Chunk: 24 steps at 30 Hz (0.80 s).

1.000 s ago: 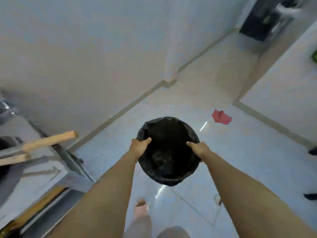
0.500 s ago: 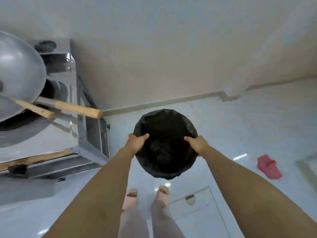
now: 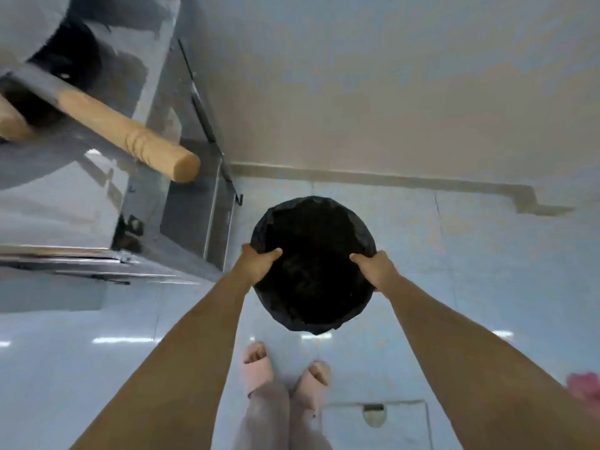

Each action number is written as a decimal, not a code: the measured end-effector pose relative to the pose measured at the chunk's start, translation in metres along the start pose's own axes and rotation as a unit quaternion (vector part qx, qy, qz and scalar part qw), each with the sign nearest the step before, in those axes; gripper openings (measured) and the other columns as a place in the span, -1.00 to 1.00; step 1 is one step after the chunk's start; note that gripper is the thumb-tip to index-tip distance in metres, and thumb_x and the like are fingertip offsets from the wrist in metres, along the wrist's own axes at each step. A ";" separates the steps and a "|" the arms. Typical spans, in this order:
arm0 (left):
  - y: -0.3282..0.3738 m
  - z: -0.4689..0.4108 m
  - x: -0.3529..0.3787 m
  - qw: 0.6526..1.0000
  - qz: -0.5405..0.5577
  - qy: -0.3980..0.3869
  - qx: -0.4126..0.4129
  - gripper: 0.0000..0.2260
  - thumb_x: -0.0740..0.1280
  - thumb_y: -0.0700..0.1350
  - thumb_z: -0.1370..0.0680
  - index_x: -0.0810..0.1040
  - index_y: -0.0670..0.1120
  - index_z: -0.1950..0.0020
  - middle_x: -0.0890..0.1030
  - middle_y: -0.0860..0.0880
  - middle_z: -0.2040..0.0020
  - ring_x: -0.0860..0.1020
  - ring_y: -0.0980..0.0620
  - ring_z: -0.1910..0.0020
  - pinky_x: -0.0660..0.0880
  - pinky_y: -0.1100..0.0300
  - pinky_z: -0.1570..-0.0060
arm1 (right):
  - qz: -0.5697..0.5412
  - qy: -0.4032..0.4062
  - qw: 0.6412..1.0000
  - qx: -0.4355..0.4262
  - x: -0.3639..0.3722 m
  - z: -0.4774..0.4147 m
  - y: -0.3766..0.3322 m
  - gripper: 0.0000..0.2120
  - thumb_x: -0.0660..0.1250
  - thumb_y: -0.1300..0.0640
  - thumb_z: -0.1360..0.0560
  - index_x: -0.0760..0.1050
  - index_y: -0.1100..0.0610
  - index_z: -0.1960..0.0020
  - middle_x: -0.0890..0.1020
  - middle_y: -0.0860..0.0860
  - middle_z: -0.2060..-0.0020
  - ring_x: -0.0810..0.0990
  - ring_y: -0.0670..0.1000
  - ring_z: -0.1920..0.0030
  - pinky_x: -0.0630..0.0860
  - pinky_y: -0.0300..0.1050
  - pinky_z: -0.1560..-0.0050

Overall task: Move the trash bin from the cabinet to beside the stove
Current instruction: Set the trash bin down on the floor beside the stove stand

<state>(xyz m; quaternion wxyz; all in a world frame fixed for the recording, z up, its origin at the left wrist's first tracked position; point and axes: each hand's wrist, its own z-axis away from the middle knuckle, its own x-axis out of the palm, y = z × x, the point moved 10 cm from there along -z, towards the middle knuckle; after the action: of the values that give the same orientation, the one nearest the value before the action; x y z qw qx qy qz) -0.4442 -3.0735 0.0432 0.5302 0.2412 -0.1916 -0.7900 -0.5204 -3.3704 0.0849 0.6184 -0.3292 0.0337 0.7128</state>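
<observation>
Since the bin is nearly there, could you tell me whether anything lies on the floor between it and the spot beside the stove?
Nothing visible does. The trash bin, gripped at its rim by the left hand and right hand, hangs just right of the stove, over bare floor.

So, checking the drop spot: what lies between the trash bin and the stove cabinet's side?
Nothing in the head view: only bare floor tile separates the trash bin from the stove cabinet.

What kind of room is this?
Most likely a kitchen. A steel stove unit stands by the wall, wooden pan handles stick out over its edge, and the tiled floor is glossy and easy to wipe.
</observation>
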 end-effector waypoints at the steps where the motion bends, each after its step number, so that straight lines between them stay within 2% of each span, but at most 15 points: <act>1: -0.006 -0.017 0.002 1.000 0.001 0.003 -0.002 0.14 0.51 0.42 -0.16 0.33 -0.14 -0.59 0.52 -0.15 -0.48 0.54 -0.24 -0.39 0.48 -0.13 -0.40 | 0.004 0.000 1.000 -0.006 0.011 -0.021 0.001 -0.28 0.37 -0.16 -0.48 0.28 0.25 -0.44 0.51 0.24 -0.32 0.54 0.30 -0.27 0.50 0.22 -0.29; 2: -0.009 -0.030 0.005 1.000 0.006 0.006 0.000 0.11 0.52 0.41 -0.22 0.31 -0.15 -0.60 0.50 -0.15 -0.49 0.53 -0.24 -0.41 0.47 -0.10 -0.40 | 0.011 0.002 1.000 -0.011 0.022 -0.041 0.001 -0.27 0.37 -0.17 -0.47 0.29 0.26 -0.44 0.52 0.24 -0.32 0.54 0.30 -0.26 0.50 0.21 -0.29; 4: -0.016 -0.059 0.009 1.000 -0.006 0.028 -0.001 -0.13 0.48 0.22 -0.47 0.24 -0.19 -0.62 0.46 -0.17 -0.51 0.47 -0.27 -0.45 0.44 -0.08 -0.42 | 0.016 0.007 1.000 -0.016 0.043 -0.075 0.003 -0.26 0.36 -0.16 -0.48 0.26 0.26 -0.47 0.50 0.25 -0.34 0.53 0.30 -0.29 0.49 0.18 -0.31; 6: -0.029 -0.093 0.013 0.998 -0.026 0.048 -0.009 -0.24 0.41 0.12 -0.57 0.20 -0.19 -0.63 0.43 -0.20 -0.53 0.45 -0.27 -0.47 0.41 -0.09 -0.43 | 0.019 0.016 0.999 -0.020 0.059 -0.108 0.005 -0.28 0.33 -0.13 -0.52 0.21 0.27 -0.49 0.46 0.25 -0.38 0.49 0.31 -0.33 0.46 0.13 -0.32; 14: -0.070 -0.178 0.021 0.997 -0.033 0.066 0.013 -0.31 0.40 0.10 -0.58 0.25 -0.16 -0.60 0.50 -0.18 -0.46 0.52 -0.24 -0.40 0.47 -0.06 -0.38 | 0.038 0.024 0.998 -0.041 0.110 -0.188 0.022 -0.36 0.29 -0.09 -0.57 0.18 0.26 -0.47 0.45 0.25 -0.38 0.49 0.30 -0.32 0.46 0.09 -0.24; 24: -0.097 -0.191 0.021 0.996 -0.058 0.065 0.008 -0.31 0.36 0.09 -0.62 0.17 -0.17 -0.62 0.43 -0.20 -0.51 0.45 -0.26 -0.47 0.41 -0.09 -0.44 | 0.047 0.022 0.997 -0.049 0.136 -0.201 0.039 -0.40 0.26 -0.09 -0.58 0.20 0.22 -0.46 0.47 0.22 -0.37 0.50 0.29 -0.32 0.47 0.11 -0.27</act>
<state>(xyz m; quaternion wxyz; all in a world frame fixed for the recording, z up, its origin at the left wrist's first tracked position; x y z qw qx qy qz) -0.4115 -3.0662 -0.1695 0.4927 0.3071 -0.1488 -0.8005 -0.4723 -3.3540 -0.1554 0.5667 -0.3727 0.0278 0.7343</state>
